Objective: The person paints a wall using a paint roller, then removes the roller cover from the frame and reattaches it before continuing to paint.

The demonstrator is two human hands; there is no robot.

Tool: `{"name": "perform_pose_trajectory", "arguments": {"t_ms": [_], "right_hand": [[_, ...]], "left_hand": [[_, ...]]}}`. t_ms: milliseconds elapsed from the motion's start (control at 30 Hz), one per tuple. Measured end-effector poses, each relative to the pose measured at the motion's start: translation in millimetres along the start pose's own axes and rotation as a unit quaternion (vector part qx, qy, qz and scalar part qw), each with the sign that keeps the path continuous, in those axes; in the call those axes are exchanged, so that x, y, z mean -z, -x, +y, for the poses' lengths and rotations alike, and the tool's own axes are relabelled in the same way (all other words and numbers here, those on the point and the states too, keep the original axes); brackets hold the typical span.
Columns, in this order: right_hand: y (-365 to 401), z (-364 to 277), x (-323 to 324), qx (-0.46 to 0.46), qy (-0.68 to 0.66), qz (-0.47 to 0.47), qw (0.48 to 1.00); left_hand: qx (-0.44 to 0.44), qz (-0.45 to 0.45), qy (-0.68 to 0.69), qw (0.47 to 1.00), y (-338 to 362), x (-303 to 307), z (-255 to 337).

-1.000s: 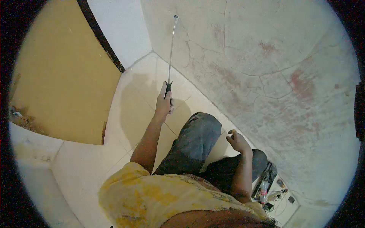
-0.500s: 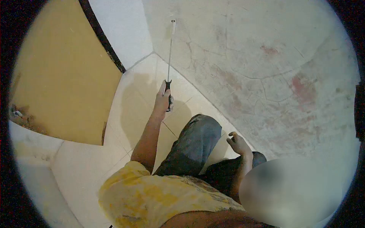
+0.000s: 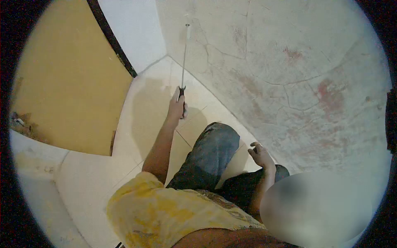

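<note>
My left hand [image 3: 176, 108] is wrapped round the black handle of what looks like a slim paint roller [image 3: 184, 62], thumb lying along the grip. A long thin metal rod runs up from the handle to a narrow white end piece with a dark spot at its tip. That tip is in front of the pale wall [image 3: 281, 53]; whether it touches cannot be made out. Whitish marks show on the fingers round the handle. My right hand [image 3: 261, 156] hangs loosely over the knee near the wall's foot, fingers bent and apart, holding nothing.
A yellow-brown door panel [image 3: 74, 82] with a dark edge stands at left. Cream floor tiles [image 3: 153, 115] lie below. The wall carries cracks and reddish patches, and meets a white wall [image 3: 128, 33] in the corner. My bent knees [image 3: 217, 144] are close to the wall.
The roller's tip has shifted slightly downward in view, and its handle has moved slightly up and left. My left hand keeps its hold. The right hand has barely moved.
</note>
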State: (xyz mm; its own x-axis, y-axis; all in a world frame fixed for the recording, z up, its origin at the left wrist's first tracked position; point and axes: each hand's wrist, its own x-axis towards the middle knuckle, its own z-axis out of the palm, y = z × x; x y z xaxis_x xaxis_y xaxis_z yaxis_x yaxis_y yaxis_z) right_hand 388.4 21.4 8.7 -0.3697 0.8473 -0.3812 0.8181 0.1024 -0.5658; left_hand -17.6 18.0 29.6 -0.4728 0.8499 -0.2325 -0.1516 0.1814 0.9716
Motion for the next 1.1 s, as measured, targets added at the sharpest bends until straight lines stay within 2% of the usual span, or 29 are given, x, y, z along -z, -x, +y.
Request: {"name": "perform_pose_trajectory", "arguments": {"t_ms": [133,200,300,367,467,567,667,800,900,1000,1067,1100], "right_hand": [[12,1,8,-0.027,-0.002,0.005,1.000],[13,1,6,-0.026,0.006,0.008,1.000],[10,-1,3,-0.018,0.011,0.006,1.000],[6,-1,3,-0.011,0.010,-0.002,1.000],[2,-1,2,0.000,0.009,-0.011,1.000],[1,4,0,0.010,0.007,-0.010,1.000],[6,2,2,0.007,-0.003,0.007,1.000],[4,2,3,-0.019,-0.007,0.010,1.000],[4,7,0,-0.013,-0.018,0.007,1.000],[-1,7,-4,-0.005,0.010,0.002,1.000],[-4,1,-4,-0.006,0.022,-0.008,1.000],[-5,-2,-3,-0.008,0.017,-0.014,1.000]], "left_hand": [[-0.021,0.019,0.054,0.998,-11,-11,14],[-0.012,0.012,0.020,1.000,-5,-15,-1],[-0.011,0.002,-0.048,0.999,36,-24,-26],[0.004,-0.016,-0.044,0.999,70,-35,-28],[0.018,-0.009,-0.046,0.999,81,-36,-29],[0.022,-0.006,-0.039,0.999,38,-18,-23],[0.066,-0.015,0.090,0.994,-12,-4,-18],[0.010,-0.028,0.068,0.997,-11,-11,-21],[0.005,-0.039,-0.007,0.999,38,-19,-46],[0.064,-0.069,-0.048,0.994,86,-22,-59],[0.089,-0.064,-0.028,0.994,94,-13,-61],[0.069,-0.059,-0.036,0.995,86,-7,-65]]}}
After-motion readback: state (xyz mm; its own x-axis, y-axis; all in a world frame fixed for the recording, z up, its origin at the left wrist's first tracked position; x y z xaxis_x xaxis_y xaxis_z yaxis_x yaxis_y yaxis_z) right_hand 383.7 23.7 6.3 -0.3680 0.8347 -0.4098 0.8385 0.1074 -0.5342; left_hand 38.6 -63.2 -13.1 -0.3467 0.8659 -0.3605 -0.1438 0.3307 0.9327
